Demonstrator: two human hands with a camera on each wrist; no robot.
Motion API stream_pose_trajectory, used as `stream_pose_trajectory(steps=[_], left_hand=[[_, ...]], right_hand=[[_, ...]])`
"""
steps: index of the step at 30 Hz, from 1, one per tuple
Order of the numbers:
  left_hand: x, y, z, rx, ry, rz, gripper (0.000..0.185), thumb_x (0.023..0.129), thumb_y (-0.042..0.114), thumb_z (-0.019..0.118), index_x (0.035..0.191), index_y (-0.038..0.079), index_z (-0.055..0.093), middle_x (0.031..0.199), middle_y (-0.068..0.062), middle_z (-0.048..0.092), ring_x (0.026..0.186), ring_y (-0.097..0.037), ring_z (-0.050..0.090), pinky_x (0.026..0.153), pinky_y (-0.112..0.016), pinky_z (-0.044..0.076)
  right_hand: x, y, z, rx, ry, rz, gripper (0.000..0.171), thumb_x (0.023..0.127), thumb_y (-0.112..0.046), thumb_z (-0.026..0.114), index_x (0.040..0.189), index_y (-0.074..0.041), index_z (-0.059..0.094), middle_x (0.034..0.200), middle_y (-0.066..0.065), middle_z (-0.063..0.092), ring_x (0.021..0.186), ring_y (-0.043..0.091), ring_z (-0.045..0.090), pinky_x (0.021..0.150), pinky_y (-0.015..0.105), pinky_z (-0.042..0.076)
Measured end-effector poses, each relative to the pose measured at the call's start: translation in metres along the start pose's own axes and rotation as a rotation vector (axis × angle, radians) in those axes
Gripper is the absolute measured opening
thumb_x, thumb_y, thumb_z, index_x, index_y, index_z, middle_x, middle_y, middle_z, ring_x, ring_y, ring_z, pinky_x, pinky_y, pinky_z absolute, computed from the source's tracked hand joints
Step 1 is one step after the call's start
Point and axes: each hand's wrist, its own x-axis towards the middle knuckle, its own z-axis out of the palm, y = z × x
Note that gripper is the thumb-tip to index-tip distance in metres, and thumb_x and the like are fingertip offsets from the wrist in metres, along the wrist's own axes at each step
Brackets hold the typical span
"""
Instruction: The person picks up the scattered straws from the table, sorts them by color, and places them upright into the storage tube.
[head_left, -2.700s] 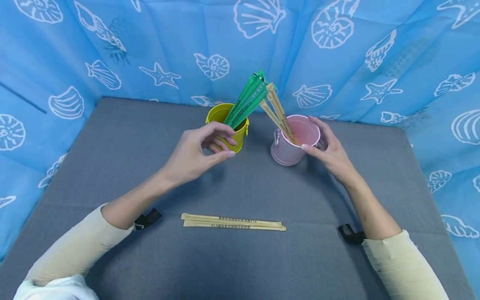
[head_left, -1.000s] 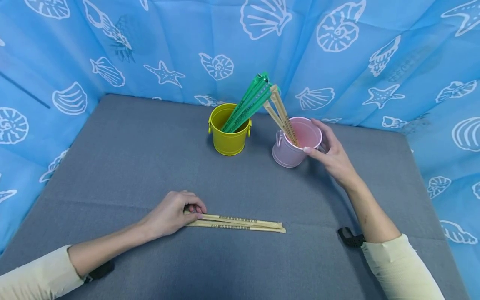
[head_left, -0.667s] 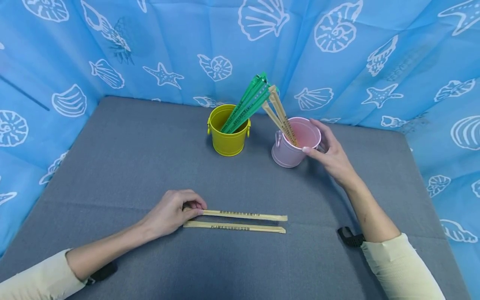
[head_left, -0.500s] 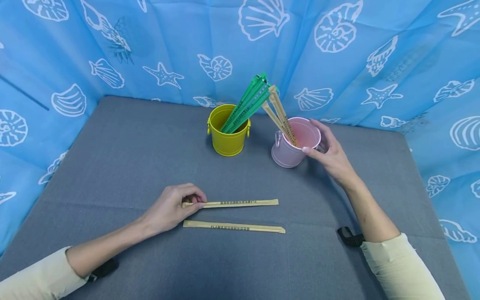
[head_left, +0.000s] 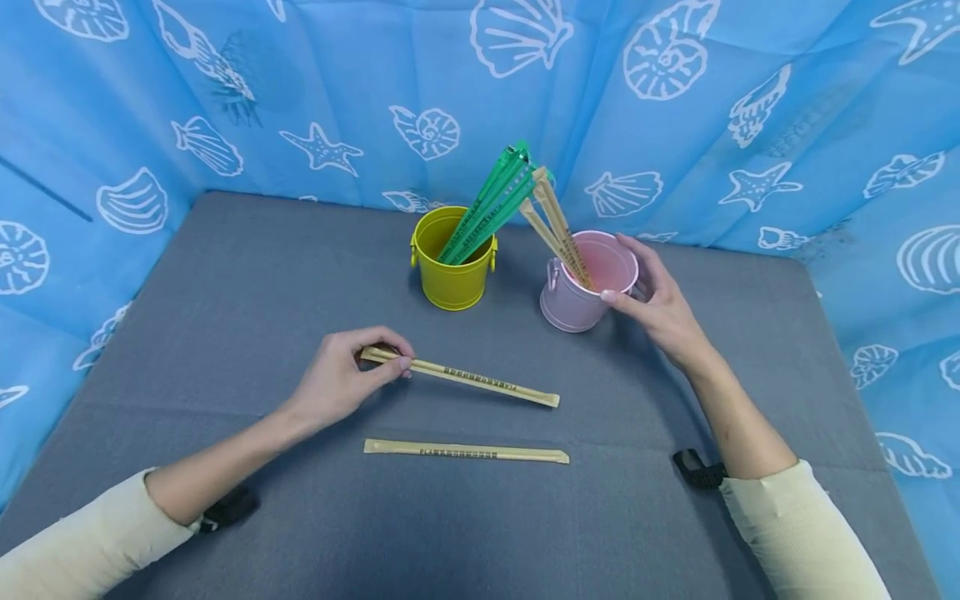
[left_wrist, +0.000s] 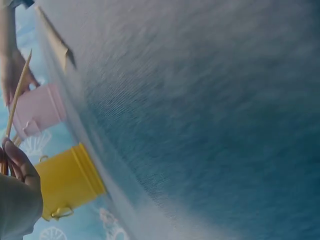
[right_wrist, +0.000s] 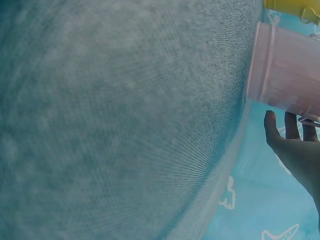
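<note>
My left hand (head_left: 341, 375) pinches a beige paper-wrapped straw (head_left: 480, 380) near its left end, between thumb and fingers. The straw slants down to the right; in the left wrist view its free part (left_wrist: 20, 90) stands off the table. A second wrapped straw (head_left: 465, 452) lies on the table, nearer the front. My right hand (head_left: 660, 312) grips the pink bucket (head_left: 573, 308) at its right side, thumb at the front rim and fingers around the back. Several beige wrapped straws (head_left: 558, 229) lean leftward out of that bucket. In the right wrist view, fingertips (right_wrist: 270, 120) reach the bucket's side.
Left of the pink bucket, a yellow bucket (head_left: 453, 283) holds several green-wrapped straws (head_left: 487, 208) that lean right, their tops overlapping the beige ones in the head view. Grey cloth covers the table (head_left: 225, 333). A blue shell-print curtain (head_left: 360, 75) hangs behind.
My left hand went from beside the yellow bucket down to the two lying straws, took the farther one, parted it from the other and lifted it toward the buckets. My right hand stays on the pink bucket.
</note>
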Motion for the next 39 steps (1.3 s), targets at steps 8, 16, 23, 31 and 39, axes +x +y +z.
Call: stream_pose_trajectory(steps=[8, 16, 23, 31, 39], left_hand=[[0.017, 0.011, -0.011, -0.128, 0.004, -0.046, 0.013, 0.092, 0.012, 0.073, 0.105, 0.011, 0.072, 0.100, -0.003, 0.071, 0.087, -0.027, 0.068, 0.069, -0.028, 0.054], [0.037, 0.031, -0.019, -0.218, 0.054, 0.028, 0.015, 0.093, 0.004, 0.069, 0.108, 0.003, 0.071, 0.098, -0.010, 0.072, 0.087, -0.025, 0.071, 0.076, -0.033, 0.058], [0.061, 0.041, -0.022, -0.225, 0.120, 0.107, 0.015, 0.092, 0.003, 0.070, 0.107, -0.001, 0.071, 0.097, -0.014, 0.071, 0.083, -0.029, 0.071, 0.075, -0.034, 0.058], [0.092, 0.055, -0.022, -0.216, 0.187, 0.162, 0.013, 0.092, 0.005, 0.069, 0.104, -0.002, 0.071, 0.100, -0.013, 0.069, 0.084, -0.023, 0.071, 0.076, -0.033, 0.058], [0.121, 0.063, -0.017, -0.006, 0.226, 0.232, 0.011, 0.093, 0.011, 0.071, 0.102, 0.004, 0.073, 0.094, -0.005, 0.071, 0.077, -0.017, 0.069, 0.069, -0.029, 0.057]], right_hand=[[0.001, -0.001, 0.001, -0.006, 0.006, 0.006, 0.077, 0.092, -0.016, 0.070, 0.156, -0.029, 0.029, 0.158, 0.004, 0.032, 0.147, 0.025, 0.027, 0.117, 0.054, 0.019], [0.000, 0.000, 0.002, 0.001, 0.010, 0.003, 0.078, 0.092, -0.015, 0.070, 0.156, -0.028, 0.028, 0.158, 0.005, 0.032, 0.147, 0.026, 0.026, 0.117, 0.056, 0.018], [0.000, 0.001, 0.002, 0.011, 0.011, 0.002, 0.078, 0.092, -0.015, 0.071, 0.156, -0.027, 0.028, 0.157, 0.006, 0.033, 0.146, 0.026, 0.028, 0.117, 0.054, 0.019], [0.000, 0.001, 0.000, 0.015, 0.004, -0.006, 0.078, 0.092, -0.017, 0.072, 0.156, -0.028, 0.029, 0.158, 0.006, 0.031, 0.147, 0.027, 0.026, 0.117, 0.057, 0.017], [0.001, 0.001, 0.000, 0.021, 0.004, -0.002, 0.076, 0.092, -0.014, 0.071, 0.155, -0.028, 0.030, 0.157, 0.004, 0.034, 0.146, 0.025, 0.028, 0.117, 0.055, 0.019]])
